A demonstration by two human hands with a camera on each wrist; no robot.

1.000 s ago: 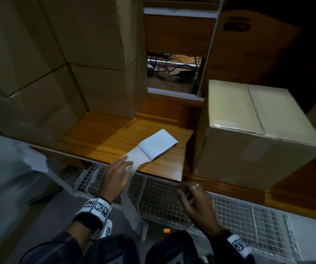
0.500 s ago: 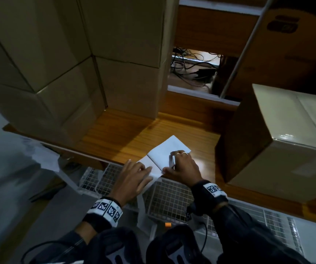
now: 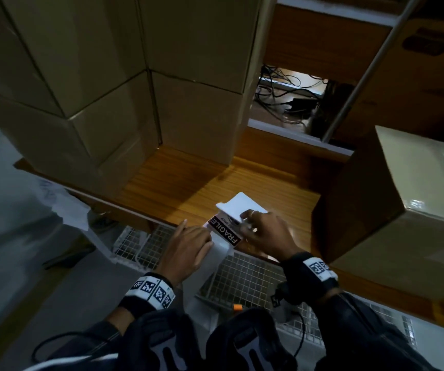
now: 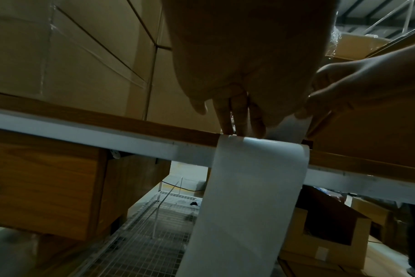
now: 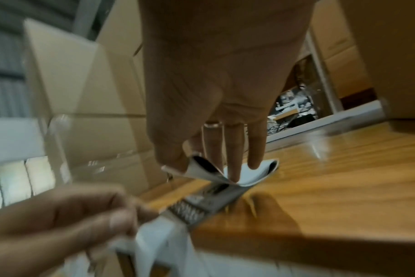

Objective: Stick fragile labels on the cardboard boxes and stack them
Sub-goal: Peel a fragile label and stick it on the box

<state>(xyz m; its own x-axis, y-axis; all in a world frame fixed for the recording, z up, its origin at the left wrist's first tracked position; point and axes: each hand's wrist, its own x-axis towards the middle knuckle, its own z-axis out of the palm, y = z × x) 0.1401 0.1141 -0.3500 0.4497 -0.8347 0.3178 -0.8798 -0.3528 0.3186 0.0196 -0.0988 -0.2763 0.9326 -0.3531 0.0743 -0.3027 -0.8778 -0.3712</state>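
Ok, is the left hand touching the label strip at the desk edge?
Touching. The left wrist view shows the left hand with its fingertips pressed on the label strip where it bends over the desk edge.

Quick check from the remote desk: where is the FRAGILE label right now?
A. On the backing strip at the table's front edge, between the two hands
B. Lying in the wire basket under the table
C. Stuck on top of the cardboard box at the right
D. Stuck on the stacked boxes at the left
A: the FRAGILE label lies at the wooden table edge, between the left hand and right hand.
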